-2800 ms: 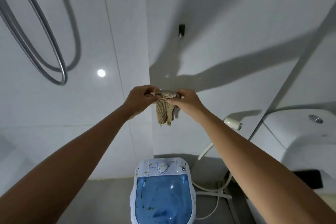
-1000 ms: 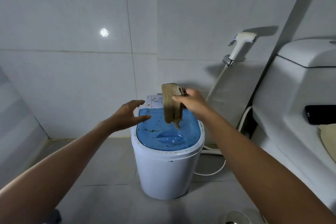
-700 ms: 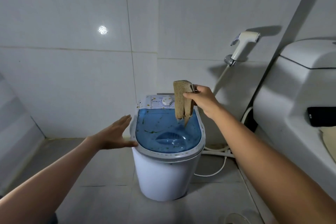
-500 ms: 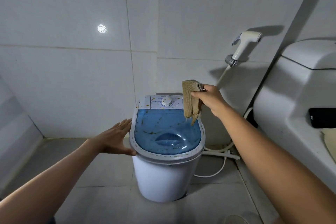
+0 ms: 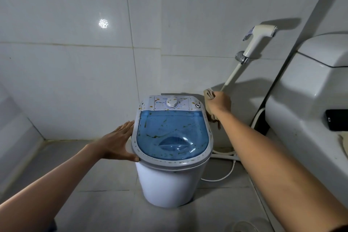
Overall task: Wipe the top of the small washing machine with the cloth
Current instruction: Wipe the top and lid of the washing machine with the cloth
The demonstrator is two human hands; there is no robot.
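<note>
Beige cloth (image 5: 209, 96) hanging lengthwise, vertical.

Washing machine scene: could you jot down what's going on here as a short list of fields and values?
place: tiled bathroom corner
washing machine: small, white, upright on the floor
lid: blue, see-through, closed, flecked with brownish smears
control dial: on the white panel behind the lid
left hand: open, flat against the machine's left rim
right hand: closed on the cloth, beside the machine's back right corner
cloth: tan, bunched, hanging below the fist, not on the lid
spray nozzle: clipped to the wall, upper right
wiping: not yet begun
</note>
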